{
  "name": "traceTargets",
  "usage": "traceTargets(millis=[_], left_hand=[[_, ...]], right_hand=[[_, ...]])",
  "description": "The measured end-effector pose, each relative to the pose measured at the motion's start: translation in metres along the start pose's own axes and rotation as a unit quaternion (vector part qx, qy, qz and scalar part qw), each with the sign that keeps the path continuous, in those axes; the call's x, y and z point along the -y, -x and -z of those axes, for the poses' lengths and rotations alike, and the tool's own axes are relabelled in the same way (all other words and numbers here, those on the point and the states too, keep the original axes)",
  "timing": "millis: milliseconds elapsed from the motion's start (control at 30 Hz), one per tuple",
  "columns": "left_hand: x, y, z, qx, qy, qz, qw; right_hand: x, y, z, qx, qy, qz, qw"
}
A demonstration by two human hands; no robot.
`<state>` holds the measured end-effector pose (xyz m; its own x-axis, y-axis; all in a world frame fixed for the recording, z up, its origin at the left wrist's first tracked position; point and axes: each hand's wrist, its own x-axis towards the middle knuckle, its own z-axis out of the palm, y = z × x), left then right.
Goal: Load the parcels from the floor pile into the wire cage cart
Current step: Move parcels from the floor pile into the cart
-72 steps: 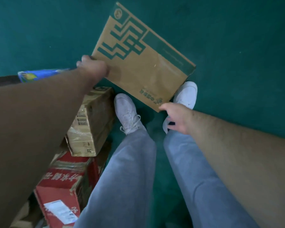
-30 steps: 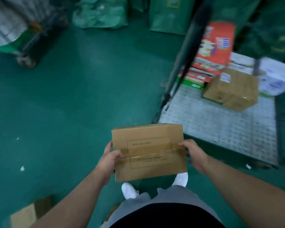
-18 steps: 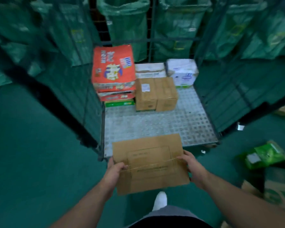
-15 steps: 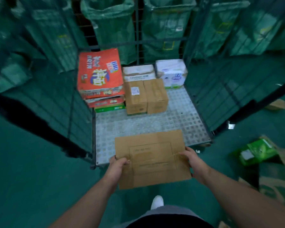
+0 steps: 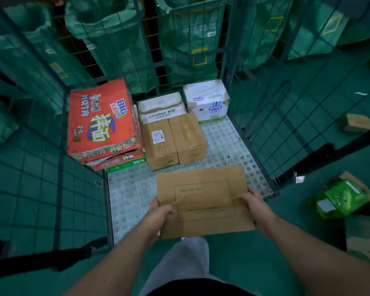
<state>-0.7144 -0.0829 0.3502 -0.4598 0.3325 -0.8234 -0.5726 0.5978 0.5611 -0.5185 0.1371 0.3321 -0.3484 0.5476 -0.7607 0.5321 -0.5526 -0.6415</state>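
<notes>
Parcels (image 5: 173,139) at back of cart (image 5: 226,146).

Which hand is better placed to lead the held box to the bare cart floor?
Right, probably: the right hand grips the cardboard box on the side nearest the bare cart floor beside the brown boxes; the left hand grips the opposite edge.

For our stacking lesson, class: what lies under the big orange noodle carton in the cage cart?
Under the orange noodle carton the front edge of a second red carton shows, with a green-and-white box lowest. Their tops, and anything further back, are covered.
</notes>
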Motion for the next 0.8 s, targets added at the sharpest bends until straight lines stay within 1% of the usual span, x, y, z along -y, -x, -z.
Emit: traceTargets(millis=[67,167,233,367,567,633,733,800], left_hand=[[-0.024,-0.032,-0.004,0.024,-0.044,0.009,0.999],[-0.064,-0.069,-0.015,0.056,-0.082,0.036,0.994],[-0.095,-0.097,-0.026,0.083,-0.096,0.050,0.991],[-0.157,-0.145,-0.056,0.109,-0.111,0.064,0.986],[-0.218,-0.220,-0.114,0.101,-0.079,0.060,0.990],[-0.237,-0.249,-0.137,0.084,-0.074,0.052,0.992],[-0.253,-0.300,-0.168,0.066,-0.074,0.078,0.992],[-0.260,-0.331,-0.188,0.043,-0.049,0.075,0.995]], right_hand=[[0.015,-0.029,0.005,-0.021,0.006,0.003,1.000],[0.046,-0.048,0.011,-0.059,-0.002,-0.005,0.998],[0.069,-0.066,0.018,-0.085,-0.010,-0.006,0.996],[0.115,-0.105,0.034,-0.121,-0.014,-0.002,0.993],[0.173,-0.175,0.057,-0.150,-0.024,-0.004,0.988],[0.188,-0.216,0.070,-0.155,-0.022,-0.001,0.988],[0.211,-0.282,0.087,-0.149,-0.006,-0.003,0.989],[0.225,-0.328,0.094,-0.137,0.001,-0.005,0.991]])
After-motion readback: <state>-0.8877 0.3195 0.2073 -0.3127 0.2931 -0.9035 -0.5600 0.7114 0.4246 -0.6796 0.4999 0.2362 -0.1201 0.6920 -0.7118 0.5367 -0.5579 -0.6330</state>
